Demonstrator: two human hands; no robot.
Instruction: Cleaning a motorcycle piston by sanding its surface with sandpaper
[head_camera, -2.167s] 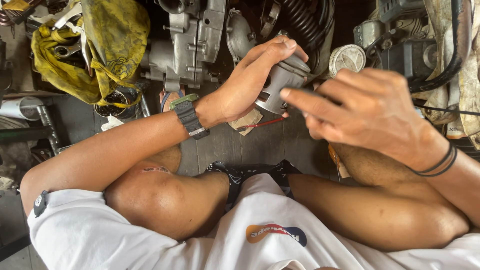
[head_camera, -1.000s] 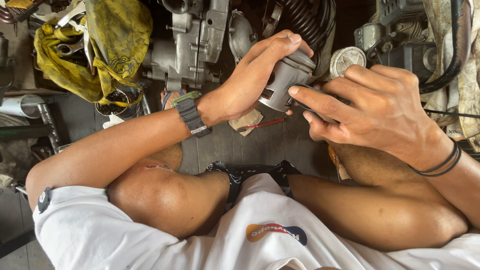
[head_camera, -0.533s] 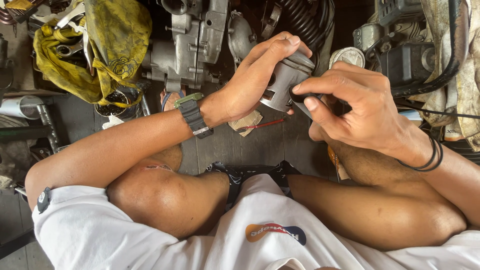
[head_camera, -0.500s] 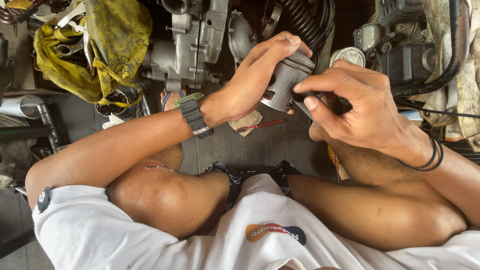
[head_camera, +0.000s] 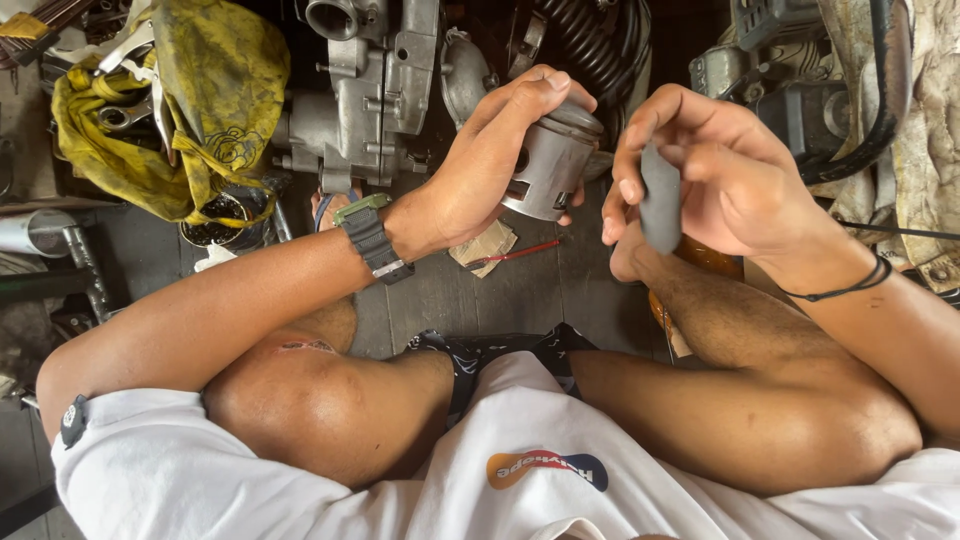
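My left hand (head_camera: 492, 160) grips a grey metal piston (head_camera: 553, 163), fingers wrapped over its crown and skirt. It is held in the air above the floor planks. My right hand (head_camera: 705, 165) is just to the right of the piston, apart from it, pinching a small dark grey strip that looks like sandpaper (head_camera: 660, 195) between thumb and fingers. A dark wristwatch (head_camera: 371, 236) sits on my left wrist and a black band (head_camera: 850, 288) on my right.
A grey engine casing (head_camera: 365, 85) stands behind the left hand. A dirty yellow rag (head_camera: 180, 110) with wrenches lies at the back left. A black ribbed hose (head_camera: 595, 40) and engine parts (head_camera: 800, 80) sit at the back. My bent knees fill the foreground.
My right hand has drawn away from the piston to the right, lifting the grey strip off it. The left hand keeps the piston in nearly the same place.
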